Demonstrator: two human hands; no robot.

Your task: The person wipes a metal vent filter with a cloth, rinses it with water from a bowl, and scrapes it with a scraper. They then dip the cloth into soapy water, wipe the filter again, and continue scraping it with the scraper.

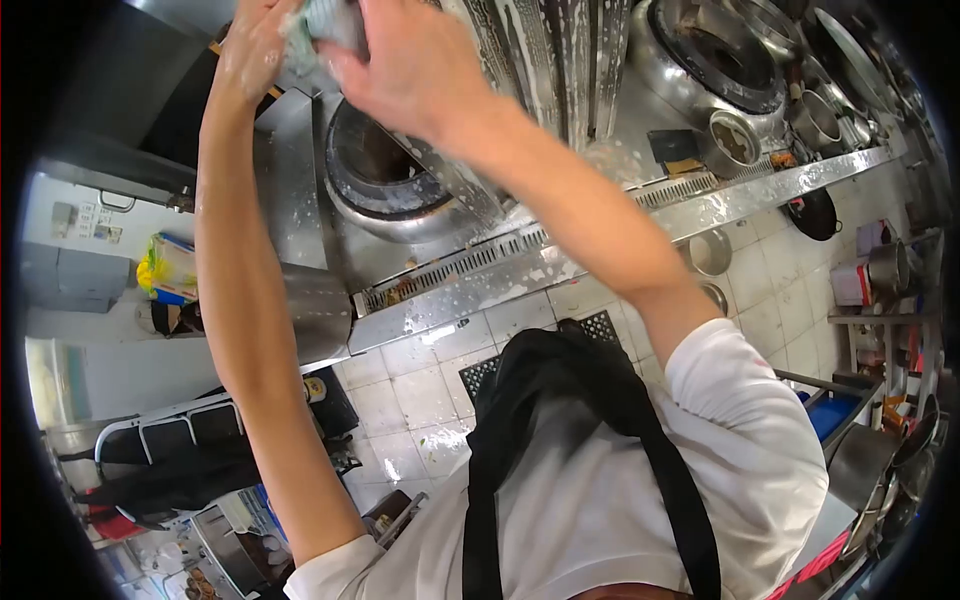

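Both my arms reach up to the top of the view. My left hand and my right hand are closed together on a pale green-and-white cloth, which is pressed against the soapy stainless steel stove top. White foam streaks the ribbed steel panel right beside my hands. Just below them is a round wok burner ring. I wear a white shirt and a black apron.
A second wok burner sits to the right, with steel pots near it. A foamy drain grate lines the stove edge. Below are a tiled floor, black mats, a black pan and a blue crate.
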